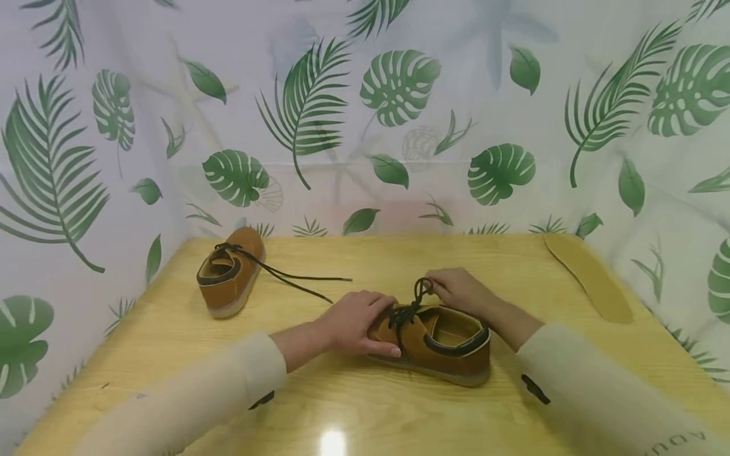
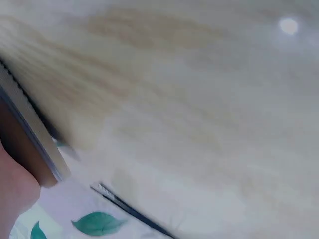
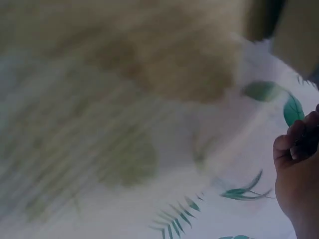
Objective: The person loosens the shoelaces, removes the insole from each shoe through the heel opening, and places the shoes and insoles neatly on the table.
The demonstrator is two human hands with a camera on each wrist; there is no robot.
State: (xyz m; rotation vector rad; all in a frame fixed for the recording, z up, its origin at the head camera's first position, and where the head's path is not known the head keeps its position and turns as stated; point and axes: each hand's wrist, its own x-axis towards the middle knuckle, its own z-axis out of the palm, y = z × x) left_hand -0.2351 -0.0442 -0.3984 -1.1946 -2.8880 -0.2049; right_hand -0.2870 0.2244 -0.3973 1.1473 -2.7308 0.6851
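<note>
A brown low-cut shoe (image 1: 456, 361) with a dark padded collar sits on the table, its toe pointing left. My left hand (image 1: 356, 323) grips the toe, thumb along the near side and fingers over the top. Above the tongue the dark shoelace (image 1: 403, 314) is gathered, and a loop of it stands up. My right hand (image 1: 462, 290) pinches that loop from the far side. In the right wrist view, the fingers of my right hand (image 3: 296, 169) are curled at the right edge. The left wrist view catches the shoe's sole edge (image 2: 37, 124) beside my left hand (image 2: 17, 186).
A matching brown shoe (image 1: 228, 288) stands at the back left, its long dark laces (image 1: 296, 277) trailing right across the wooden table (image 1: 365, 411). A tan insole (image 1: 590, 275) lies at the back right. A leaf-patterned cloth (image 1: 342, 126) hangs behind and along both sides.
</note>
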